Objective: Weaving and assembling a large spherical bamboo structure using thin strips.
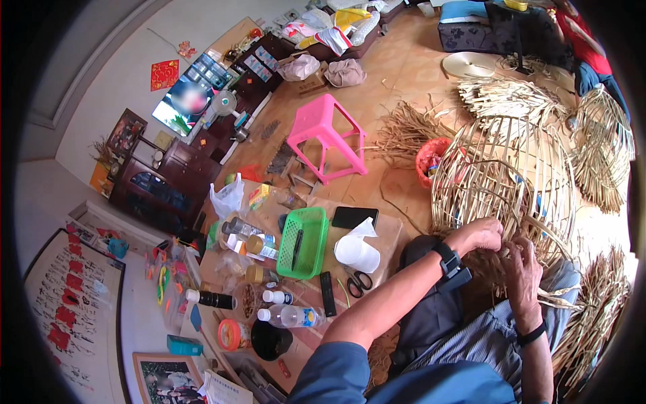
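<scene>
Loosely, straw [412, 130] litters tiles [398, 71] beside the basket [501, 176].

a home's living room [397, 67]: flat glowing television [192, 97], dark brown wooden cabinet [178, 165], red square wall decoration [165, 75], wood-framed group photograph [167, 382], and dark brown sofa [365, 50] heaped with colourful cloth [334, 40].

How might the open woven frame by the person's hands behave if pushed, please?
The woven frame is probably light for its size, given the gaps between its strips. Those slender, bent strips would likely flex, and its rounded sides might let it roll.
</scene>
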Demonstrator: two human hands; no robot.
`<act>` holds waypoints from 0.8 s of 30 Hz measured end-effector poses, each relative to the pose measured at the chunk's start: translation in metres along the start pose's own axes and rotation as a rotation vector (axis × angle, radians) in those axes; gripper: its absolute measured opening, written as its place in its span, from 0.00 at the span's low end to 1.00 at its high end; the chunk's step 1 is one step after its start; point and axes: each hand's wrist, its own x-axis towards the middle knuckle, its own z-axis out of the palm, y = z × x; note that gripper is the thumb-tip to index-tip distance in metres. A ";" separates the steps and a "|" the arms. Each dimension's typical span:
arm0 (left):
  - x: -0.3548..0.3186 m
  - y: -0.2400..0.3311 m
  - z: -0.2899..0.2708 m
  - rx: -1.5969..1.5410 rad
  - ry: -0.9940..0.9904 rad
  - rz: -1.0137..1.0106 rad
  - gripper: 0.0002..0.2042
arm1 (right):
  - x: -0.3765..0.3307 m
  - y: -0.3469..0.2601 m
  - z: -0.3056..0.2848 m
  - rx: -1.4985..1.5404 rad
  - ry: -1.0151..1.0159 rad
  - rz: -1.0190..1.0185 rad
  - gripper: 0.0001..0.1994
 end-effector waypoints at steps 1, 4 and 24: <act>0.008 -0.002 0.003 0.095 -0.024 0.006 0.15 | 0.000 -0.001 0.000 -0.024 0.000 0.016 0.20; 0.022 -0.002 0.012 0.237 0.006 0.100 0.14 | 0.001 -0.004 0.001 -0.035 0.016 0.043 0.19; -0.048 0.030 0.016 -0.163 0.413 0.127 0.18 | 0.013 -0.020 0.012 -0.106 -0.072 0.083 0.11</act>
